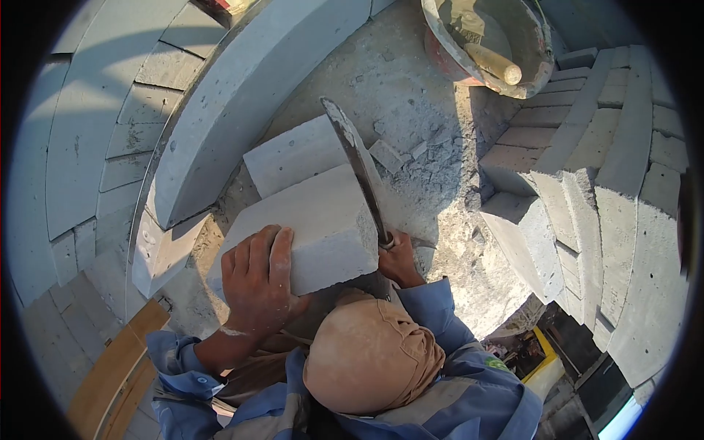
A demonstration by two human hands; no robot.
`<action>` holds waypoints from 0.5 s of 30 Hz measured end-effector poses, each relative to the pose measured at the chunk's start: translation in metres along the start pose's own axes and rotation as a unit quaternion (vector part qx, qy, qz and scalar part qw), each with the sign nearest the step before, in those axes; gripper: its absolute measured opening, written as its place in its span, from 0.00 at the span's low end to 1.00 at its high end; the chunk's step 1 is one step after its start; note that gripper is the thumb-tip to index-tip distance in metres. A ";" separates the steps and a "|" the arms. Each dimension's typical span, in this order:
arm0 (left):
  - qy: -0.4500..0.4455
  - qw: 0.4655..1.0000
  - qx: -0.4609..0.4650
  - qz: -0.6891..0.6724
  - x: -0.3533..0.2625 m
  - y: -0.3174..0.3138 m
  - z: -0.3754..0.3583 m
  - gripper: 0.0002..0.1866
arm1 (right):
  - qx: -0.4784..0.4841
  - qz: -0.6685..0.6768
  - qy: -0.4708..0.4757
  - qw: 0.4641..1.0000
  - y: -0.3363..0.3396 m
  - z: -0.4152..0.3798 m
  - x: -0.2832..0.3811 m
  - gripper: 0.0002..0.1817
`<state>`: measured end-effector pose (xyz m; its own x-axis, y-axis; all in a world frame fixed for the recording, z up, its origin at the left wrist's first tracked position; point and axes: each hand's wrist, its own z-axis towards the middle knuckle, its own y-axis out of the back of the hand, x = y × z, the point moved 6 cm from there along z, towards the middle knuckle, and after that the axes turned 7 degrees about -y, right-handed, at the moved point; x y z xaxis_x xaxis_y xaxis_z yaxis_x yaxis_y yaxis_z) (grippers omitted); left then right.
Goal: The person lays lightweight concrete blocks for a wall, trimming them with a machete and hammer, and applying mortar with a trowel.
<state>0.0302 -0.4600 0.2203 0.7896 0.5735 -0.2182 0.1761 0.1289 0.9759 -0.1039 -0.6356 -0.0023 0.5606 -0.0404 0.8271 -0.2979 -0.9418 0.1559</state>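
Note:
A light grey block lies at the centre, in front of my body. My left hand presses on its near left part, fingers bent over the top. My right hand is closed around the handle end of a long-bladed tool, like a machete or saw; no teeth can be made out. The dark, mortar-spotted blade slants up and left along the block's right end, its tip pointing away from me. Another grey block lies just behind, its right end beside the blade.
A bucket holding a wooden-handled tool stands at the top right. Grey block walls rise at left and right. Chips and dust cover the floor. A wooden board lies lower left.

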 end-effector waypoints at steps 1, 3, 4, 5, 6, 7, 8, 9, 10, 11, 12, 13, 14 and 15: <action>0.004 1.000 0.007 -0.002 0.001 0.000 0.000 0.49 | -0.019 0.008 -0.002 1.000 0.004 -0.001 0.026 0.09; -0.003 1.000 0.014 -0.002 0.003 -0.002 0.004 0.49 | -0.019 -0.009 0.032 0.999 0.006 -0.004 0.030 0.09; 0.003 1.000 0.005 -0.002 0.003 -0.003 0.003 0.51 | -0.007 -0.031 0.061 0.998 0.005 -0.007 0.031 0.09; 0.012 1.000 0.001 -0.004 0.000 -0.002 -0.001 0.53 | -0.002 -0.030 0.052 0.998 0.001 -0.011 0.024 0.09; 0.014 1.000 0.007 -0.005 -0.002 -0.003 -0.004 0.53 | 0.001 -0.002 0.058 0.998 -0.004 -0.010 0.018 0.09; 0.013 1.000 0.002 -0.003 -0.002 -0.003 -0.004 0.52 | -0.001 0.026 0.071 0.997 -0.006 -0.006 0.017 0.09; 0.012 1.000 -0.008 0.001 -0.002 -0.002 -0.002 0.52 | -0.004 0.028 0.078 0.997 -0.003 0.000 0.018 0.09; 0.010 1.000 -0.015 0.004 -0.002 0.000 0.000 0.52 | 0.009 -0.004 0.019 1.000 0.000 0.007 0.011 0.09; 0.014 1.000 -0.004 0.000 -0.002 0.001 -0.001 0.52 | 0.020 -0.037 -0.045 0.998 0.003 0.007 0.007 0.09; 0.016 1.000 0.005 -0.002 0.000 -0.001 0.000 0.52 | 0.015 -0.037 -0.040 0.998 0.006 0.008 0.010 0.09; 0.015 1.000 0.001 0.000 0.001 -0.002 0.004 0.52 | 0.016 -0.016 -0.012 1.000 0.006 0.006 0.016 0.08; 0.014 1.000 -0.004 0.002 0.000 -0.001 0.003 0.52 | 0.022 0.005 0.004 1.000 0.003 -0.002 0.019 0.08; 0.015 1.000 -0.006 0.004 -0.002 -0.001 0.001 0.52 | 0.028 0.005 -0.005 1.000 0.000 -0.007 0.018 0.08; 0.018 1.000 -0.003 0.004 -0.002 -0.003 -0.001 0.52 | 0.014 0.001 0.005 1.000 -0.001 -0.006 0.021 0.08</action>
<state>0.0275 -0.4613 0.2183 0.7689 0.6038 -0.2102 0.1663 0.1285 0.9777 -0.0964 -0.6340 0.0186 0.5518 -0.0386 0.8331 -0.2767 -0.9508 0.1393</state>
